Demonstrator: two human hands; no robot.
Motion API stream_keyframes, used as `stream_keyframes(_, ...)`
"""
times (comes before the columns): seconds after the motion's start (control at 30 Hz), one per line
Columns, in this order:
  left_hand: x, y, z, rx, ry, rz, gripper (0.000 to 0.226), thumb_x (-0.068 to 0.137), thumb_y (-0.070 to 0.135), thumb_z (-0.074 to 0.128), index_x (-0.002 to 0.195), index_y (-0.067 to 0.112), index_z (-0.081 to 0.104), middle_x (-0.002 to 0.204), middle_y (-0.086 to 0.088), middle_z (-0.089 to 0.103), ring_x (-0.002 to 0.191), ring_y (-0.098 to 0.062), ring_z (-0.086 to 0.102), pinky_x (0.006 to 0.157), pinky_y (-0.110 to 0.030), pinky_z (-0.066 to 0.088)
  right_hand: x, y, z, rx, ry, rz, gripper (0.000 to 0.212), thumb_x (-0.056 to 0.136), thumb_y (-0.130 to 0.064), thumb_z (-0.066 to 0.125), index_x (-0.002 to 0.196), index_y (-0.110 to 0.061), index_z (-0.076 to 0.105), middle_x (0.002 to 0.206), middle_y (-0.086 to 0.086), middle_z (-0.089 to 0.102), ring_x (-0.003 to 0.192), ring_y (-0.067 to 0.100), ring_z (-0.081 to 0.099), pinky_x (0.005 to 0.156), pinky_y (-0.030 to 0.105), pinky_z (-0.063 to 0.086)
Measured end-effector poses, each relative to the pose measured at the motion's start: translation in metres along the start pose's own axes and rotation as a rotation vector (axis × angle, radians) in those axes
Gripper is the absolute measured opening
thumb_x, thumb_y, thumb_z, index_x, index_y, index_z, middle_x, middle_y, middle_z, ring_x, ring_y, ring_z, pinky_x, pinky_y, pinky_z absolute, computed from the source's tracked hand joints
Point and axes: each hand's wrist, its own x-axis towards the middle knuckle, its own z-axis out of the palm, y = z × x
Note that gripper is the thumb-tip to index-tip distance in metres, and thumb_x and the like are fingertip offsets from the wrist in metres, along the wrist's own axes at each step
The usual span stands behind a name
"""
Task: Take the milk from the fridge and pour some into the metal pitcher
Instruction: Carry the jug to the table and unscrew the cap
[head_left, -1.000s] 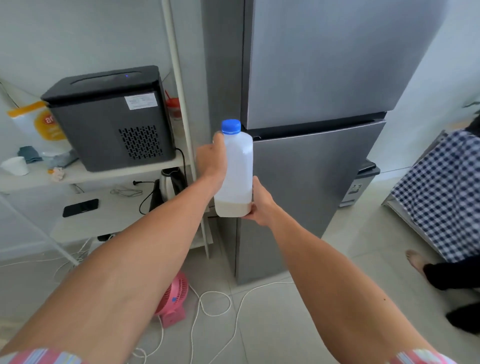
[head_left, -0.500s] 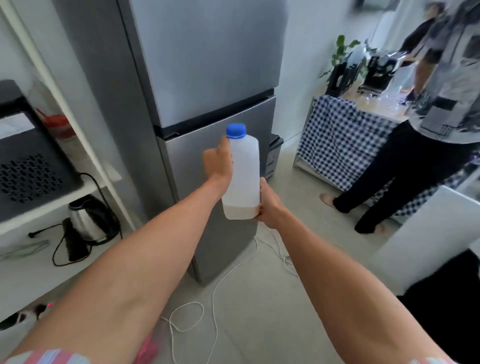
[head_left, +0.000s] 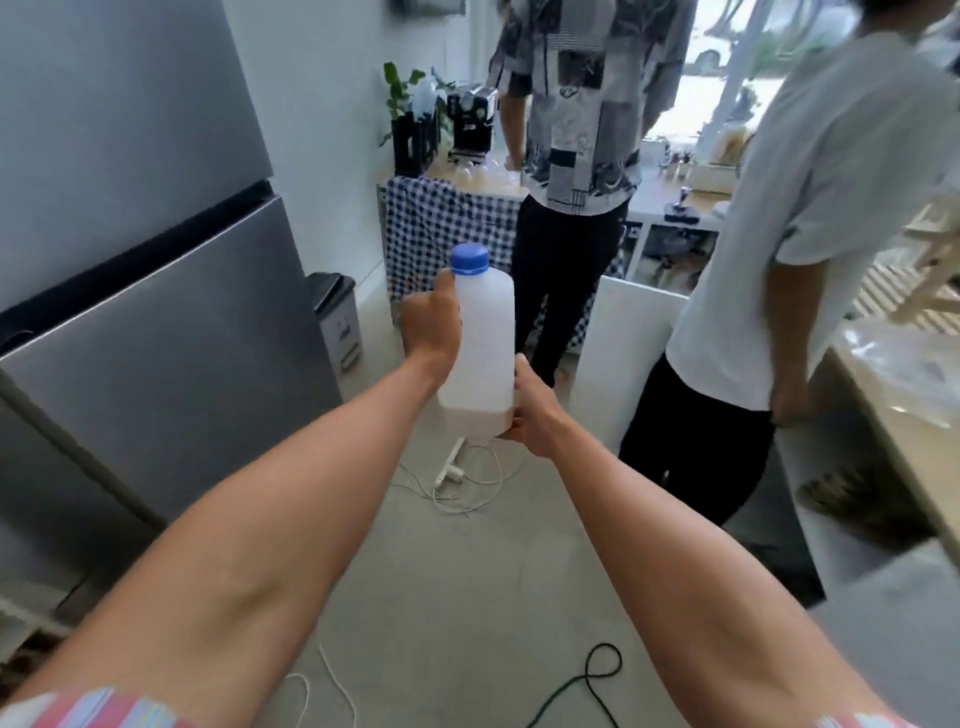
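The milk bottle (head_left: 480, 343) is held upright at centre, right of the closed fridge (head_left: 156, 291). The left hand (head_left: 431, 327) grasps its upper side; the right hand (head_left: 535, 410) cups its base. Nearly empty, it likely handles light, its thin plastic squeezable and smooth; the blue cap (head_left: 469, 259) is on.

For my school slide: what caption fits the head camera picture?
Both hands, left hand and right hand, carry a nearly empty milk bottle.
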Motion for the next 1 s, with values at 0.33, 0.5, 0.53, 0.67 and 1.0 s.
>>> stream_keyframes(0.33, -0.128, 0.011, 0.154, -0.039, -0.327, -0.012, 0.059, 0.084, 0.045, 0.054, 0.032, 0.02, 0.043, 0.042, 0.007, 0.044, 0.044, -0.017, 0.04, 0.058, -0.037, 0.036, -0.086, 0.015, -0.185, 0.174, 0.216, -0.085, 0.051, 0.1, -0.066, 0.041, 0.105, -0.023, 0.068, 0.104, 0.007, 0.075, 0.096, 0.03, 0.071, 0.088, 0.05, 0.061)
stream_keyframes(0.5, -0.206, 0.01, 0.228, -0.056, -0.48, -0.046, 0.066, 0.09, 0.044, 0.054, 0.03, 0.022, 0.039, 0.04, 0.01, 0.04, 0.043, -0.015, 0.036, 0.052, -0.031, 0.031, -0.137, 0.037, -0.277, 0.24, 0.37, -0.094, 0.062, 0.088, -0.074, 0.049, 0.114, -0.022, 0.071, 0.107, 0.007, 0.077, 0.099, 0.031, 0.072, 0.092, 0.054, 0.059)
stream_keyframes(0.53, -0.224, 0.011, 0.242, -0.053, -0.508, -0.047, 0.066, 0.091, 0.043, 0.054, 0.03, 0.023, 0.039, 0.04, 0.01, 0.041, 0.043, -0.015, 0.036, 0.052, -0.031, 0.03, -0.148, 0.042, -0.295, 0.26, 0.397, -0.095, 0.065, 0.081, -0.075, 0.052, 0.112, -0.022, 0.072, 0.107, 0.008, 0.077, 0.101, 0.032, 0.072, 0.093, 0.055, 0.058)
stream_keyframes(0.67, -0.296, 0.014, 0.295, -0.044, -0.627, -0.044, 0.051, 0.091, 0.046, 0.056, 0.048, 0.02, 0.048, 0.047, 0.004, 0.049, 0.053, -0.02, 0.044, 0.061, -0.038, 0.036, -0.199, 0.063, -0.359, 0.37, 0.496, -0.131, 0.056, 0.092, -0.069, 0.049, 0.111, -0.021, 0.07, 0.106, 0.009, 0.075, 0.096, 0.028, 0.072, 0.085, 0.046, 0.061)
stream_keyframes(1.0, -0.464, 0.009, 0.392, 0.0, -1.032, -0.044, 0.048, 0.083, 0.052, 0.054, 0.052, 0.016, 0.048, 0.06, -0.008, 0.049, 0.065, -0.024, 0.044, 0.063, -0.042, 0.036, -0.323, 0.125, -0.478, 0.591, 0.805, -0.135, 0.035, 0.099, -0.056, 0.051, 0.103, -0.024, 0.063, 0.111, 0.007, 0.069, 0.095, 0.03, 0.067, 0.08, 0.046, 0.06)
